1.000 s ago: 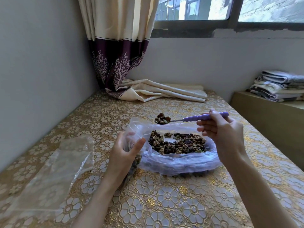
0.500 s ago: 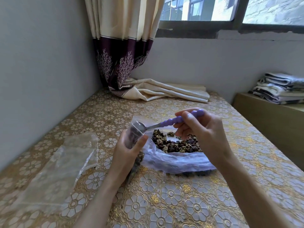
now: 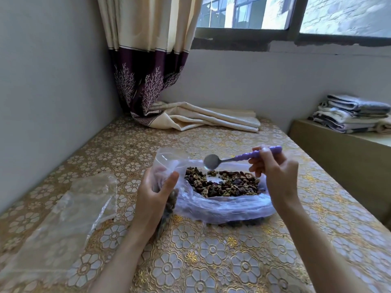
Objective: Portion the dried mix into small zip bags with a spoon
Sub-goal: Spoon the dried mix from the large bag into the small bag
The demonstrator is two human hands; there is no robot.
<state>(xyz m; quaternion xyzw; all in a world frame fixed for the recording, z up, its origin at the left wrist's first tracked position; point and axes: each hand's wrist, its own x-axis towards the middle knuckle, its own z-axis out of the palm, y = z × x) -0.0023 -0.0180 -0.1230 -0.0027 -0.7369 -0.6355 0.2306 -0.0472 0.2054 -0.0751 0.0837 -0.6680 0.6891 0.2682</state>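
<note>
Purple-handled spoon [image 3: 237,158] pinched in right hand [image 3: 275,174], bowl empty; left hand [image 3: 154,191] gripping zip bag [image 3: 167,163].

Daylight enters through the window [image 3: 296,15] at upper right, leaving the room evenly bright with only soft, faint shadows on the tablecloth [image 3: 211,261]. The wide lens bends the walls and the window frame toward the edges. Detail is soft and smeared throughout, most in the lower corners, and the spoon [image 3: 212,162] bowl shows a dull sheen.
</note>
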